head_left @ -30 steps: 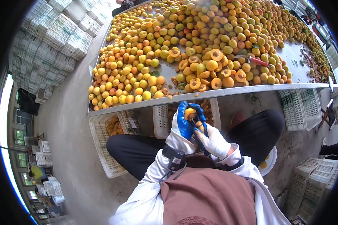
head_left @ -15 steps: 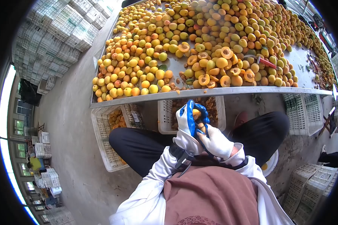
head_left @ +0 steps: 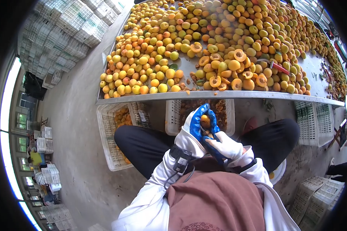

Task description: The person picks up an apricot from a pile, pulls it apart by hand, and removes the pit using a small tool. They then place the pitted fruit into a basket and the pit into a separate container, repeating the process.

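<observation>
In front of my lap my left hand [head_left: 197,125], in a white glove with blue coating, is closed around a whole-looking apricot [head_left: 205,121]. The fruit rests between blue palm and fingers, over the crate under the table edge. My right hand [head_left: 226,147], gloved the same way, presses up against the left just below the fruit. Its thumb points inward and its fingers are curled. What it grips is mostly hidden; a small brownish bit shows between the hands. Ahead, apricots [head_left: 142,61] cover the metal table [head_left: 219,94], with cut halves [head_left: 215,81] near its front edge.
A red-handled knife [head_left: 280,68] lies among the fruit. Beneath the table stand a crate of dark orange pieces [head_left: 230,115], a crate of orange fruit [head_left: 106,138] at left and a white crate [head_left: 314,123] at right. Stacked crates [head_left: 61,34] rise at far left.
The view has shifted slightly. My left hand has turned so its palm and the apricot show more. My right hand stays pressed against it, just below the fruit.
</observation>
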`<control>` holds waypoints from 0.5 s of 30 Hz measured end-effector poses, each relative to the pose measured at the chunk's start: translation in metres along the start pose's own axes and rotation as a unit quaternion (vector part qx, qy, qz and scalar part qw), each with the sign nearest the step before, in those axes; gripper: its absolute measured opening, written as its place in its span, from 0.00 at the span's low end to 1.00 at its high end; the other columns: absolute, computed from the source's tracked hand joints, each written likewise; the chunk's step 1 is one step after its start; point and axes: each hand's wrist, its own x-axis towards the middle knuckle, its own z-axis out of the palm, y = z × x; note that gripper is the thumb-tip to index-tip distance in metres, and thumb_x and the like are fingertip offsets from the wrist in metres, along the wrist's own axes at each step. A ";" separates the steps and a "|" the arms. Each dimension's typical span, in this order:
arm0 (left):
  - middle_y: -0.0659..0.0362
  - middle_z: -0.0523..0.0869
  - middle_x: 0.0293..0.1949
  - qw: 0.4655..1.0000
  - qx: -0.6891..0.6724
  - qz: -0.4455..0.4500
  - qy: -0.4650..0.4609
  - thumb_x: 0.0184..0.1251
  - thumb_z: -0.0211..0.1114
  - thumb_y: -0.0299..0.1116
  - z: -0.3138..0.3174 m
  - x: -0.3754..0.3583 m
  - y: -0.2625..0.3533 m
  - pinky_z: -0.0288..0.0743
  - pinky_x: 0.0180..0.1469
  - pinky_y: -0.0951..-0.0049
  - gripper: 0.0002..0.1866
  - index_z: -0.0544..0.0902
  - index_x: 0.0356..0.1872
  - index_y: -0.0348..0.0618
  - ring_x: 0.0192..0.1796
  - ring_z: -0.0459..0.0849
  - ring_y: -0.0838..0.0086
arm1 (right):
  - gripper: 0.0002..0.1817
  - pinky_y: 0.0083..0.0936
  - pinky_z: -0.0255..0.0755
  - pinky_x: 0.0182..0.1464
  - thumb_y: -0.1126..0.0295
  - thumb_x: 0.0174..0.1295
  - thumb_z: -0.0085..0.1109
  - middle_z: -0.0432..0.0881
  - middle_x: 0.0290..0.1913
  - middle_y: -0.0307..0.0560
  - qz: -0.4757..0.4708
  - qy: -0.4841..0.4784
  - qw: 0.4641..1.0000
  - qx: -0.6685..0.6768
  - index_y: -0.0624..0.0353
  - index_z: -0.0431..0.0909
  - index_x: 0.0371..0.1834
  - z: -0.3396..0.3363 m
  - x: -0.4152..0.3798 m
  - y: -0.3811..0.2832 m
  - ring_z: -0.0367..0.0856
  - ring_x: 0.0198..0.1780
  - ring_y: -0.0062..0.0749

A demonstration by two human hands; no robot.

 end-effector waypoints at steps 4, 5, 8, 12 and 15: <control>0.60 0.83 0.26 0.994 -0.070 -0.068 -0.056 0.78 0.58 0.48 -0.006 -0.006 0.001 0.81 0.41 0.64 0.16 0.82 0.35 0.48 0.30 0.83 0.66 | 0.15 0.20 0.70 0.31 0.62 0.75 0.58 0.79 0.33 0.36 0.101 -0.091 0.985 0.109 0.59 0.75 0.57 -0.021 -0.001 0.002 0.75 0.31 0.18; 0.59 0.84 0.27 0.992 -0.092 -0.067 -0.057 0.79 0.58 0.50 -0.014 -0.001 -0.002 0.83 0.44 0.60 0.18 0.84 0.37 0.47 0.32 0.85 0.63 | 0.14 0.19 0.69 0.30 0.61 0.74 0.59 0.78 0.32 0.35 0.124 -0.084 0.974 0.169 0.57 0.76 0.53 -0.022 -0.001 -0.001 0.74 0.29 0.17; 0.58 0.84 0.29 0.982 -0.168 -0.059 0.054 0.78 0.59 0.50 -0.009 0.005 -0.002 0.85 0.48 0.55 0.17 0.82 0.37 0.48 0.32 0.84 0.66 | 0.13 0.18 0.66 0.28 0.57 0.73 0.62 0.76 0.30 0.33 0.157 -0.130 0.948 0.244 0.54 0.78 0.44 -0.035 0.001 0.004 0.72 0.27 0.16; 0.57 0.87 0.35 0.983 -0.174 0.025 0.043 0.80 0.56 0.52 -0.013 0.014 -0.005 0.85 0.54 0.51 0.21 0.84 0.46 0.44 0.40 0.87 0.64 | 0.14 0.18 0.65 0.27 0.57 0.72 0.61 0.74 0.27 0.30 0.122 -0.180 0.951 0.218 0.57 0.79 0.42 -0.035 0.004 0.007 0.71 0.26 0.15; 0.54 0.89 0.40 0.983 -0.175 0.046 -0.024 0.81 0.55 0.51 -0.037 0.028 -0.009 0.85 0.56 0.50 0.23 0.84 0.51 0.40 0.43 0.88 0.62 | 0.15 0.16 0.69 0.31 0.59 0.71 0.62 0.79 0.31 0.33 0.082 -0.034 0.978 0.188 0.59 0.80 0.49 -0.050 0.006 0.023 0.74 0.30 0.14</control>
